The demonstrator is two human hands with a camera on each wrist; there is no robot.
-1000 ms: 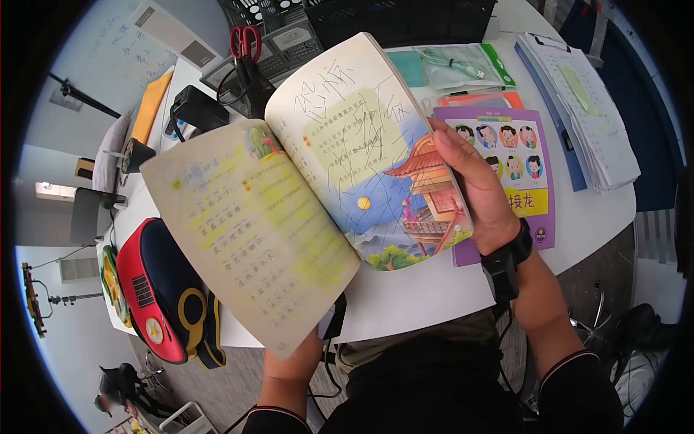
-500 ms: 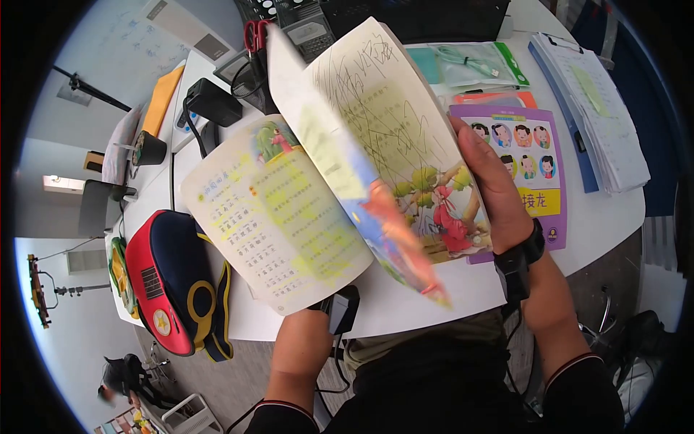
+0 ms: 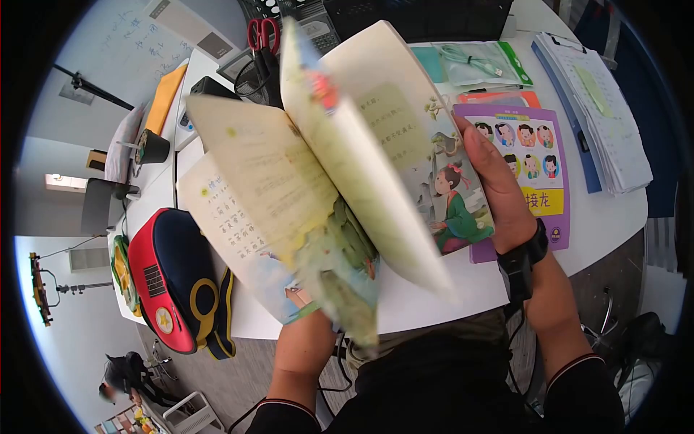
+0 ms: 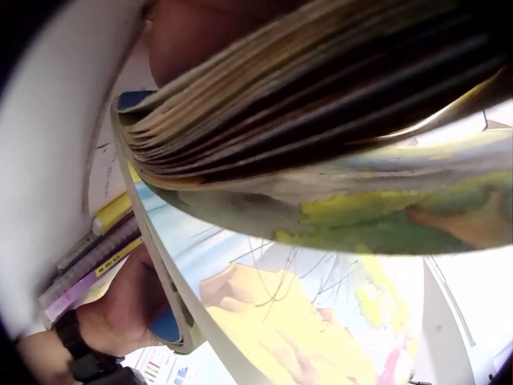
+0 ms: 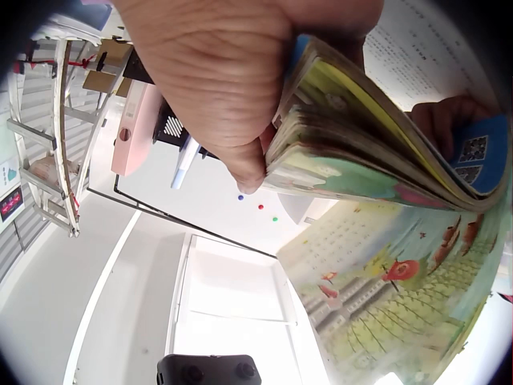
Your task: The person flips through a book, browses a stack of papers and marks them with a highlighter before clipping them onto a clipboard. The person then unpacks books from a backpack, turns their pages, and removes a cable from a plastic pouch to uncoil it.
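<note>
An open picture book (image 3: 405,79) with printed text and coloured drawings is held up over the white table. Several of its pages stand mid-turn, blurred, between the two halves. My right hand (image 3: 500,192) grips the right half, thumb along the page edge and fingers behind. In the right wrist view that thumb presses the edge of the page stack. My left hand (image 3: 307,334) holds the left half from below, mostly hidden by pages in the head view. Its fingers (image 5: 446,120) show against the blue back cover in the right wrist view.
A purple book (image 3: 553,231) lies on the table (image 3: 607,224) behind my right hand. Beyond it are a bagged cable (image 3: 473,64) and a clipboard with papers (image 3: 603,123). Left stands a red and navy cap-like item (image 3: 170,275). Red-handled scissors (image 3: 264,35) are at the back; a person (image 3: 130,376) is far left.
Pages have swung from the right half over to the left, and different drawings now show on both sides. The right hand keeps its grip; the book shifted slightly right.
</note>
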